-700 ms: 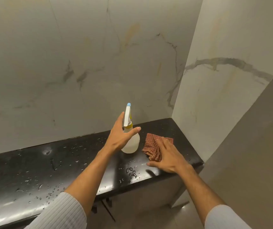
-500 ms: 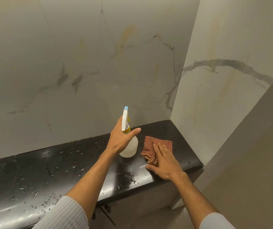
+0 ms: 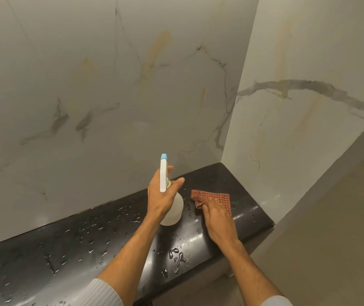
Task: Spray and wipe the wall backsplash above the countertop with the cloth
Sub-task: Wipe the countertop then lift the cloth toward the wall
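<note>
My left hand (image 3: 162, 195) is wrapped around the neck of a white spray bottle (image 3: 173, 212) with a blue-tipped nozzle that points up at the marble backsplash (image 3: 110, 96). The bottle's base looks to be at or just above the black countertop (image 3: 88, 235). To its right lies a crumpled red-checked cloth (image 3: 213, 198). My right hand (image 3: 217, 219) lies on the cloth's near part with the fingers curled into it.
Water drops and small puddles (image 3: 177, 258) dot the glossy countertop. A marble side wall (image 3: 297, 118) closes the corner on the right. A beige panel (image 3: 342, 217) rises at the near right, past the counter's end.
The view has shifted slightly. My left hand has tilted the bottle's nozzle more upright. The fingers of my right hand have curled tighter into the cloth.
</note>
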